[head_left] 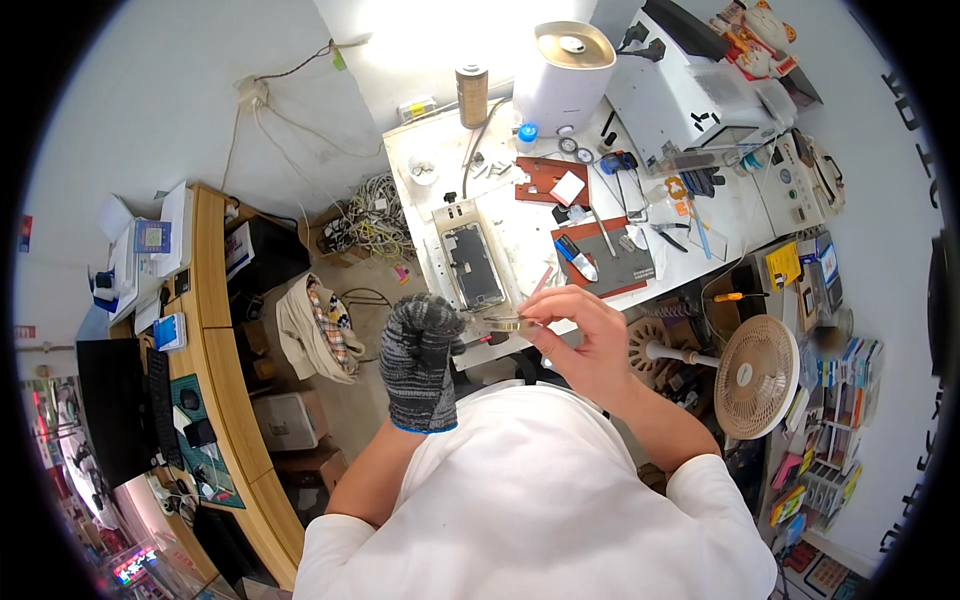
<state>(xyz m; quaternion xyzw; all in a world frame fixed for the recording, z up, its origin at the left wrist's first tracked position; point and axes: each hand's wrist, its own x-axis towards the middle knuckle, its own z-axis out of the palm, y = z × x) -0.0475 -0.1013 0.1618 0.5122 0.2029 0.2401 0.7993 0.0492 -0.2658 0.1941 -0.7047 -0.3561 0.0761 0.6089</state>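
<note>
The left hand (422,362), in a ribbed grey-and-black knit glove (420,398), curls nearly closed, its fingertips at the left end of a small, thin, shiny piece (500,324); whether they grip it, I cannot tell. The bare right hand (582,335) pinches the piece's other end between thumb and fingers. The piece sits between the two hands, in front of the white shirt (560,480), just short of the table (738,215). Beyond it, a flat, dark, rectangular phone (473,265) lies in a pale tray (447,219). To its right is a smooth grey-and-brown mat (628,268).
</note>
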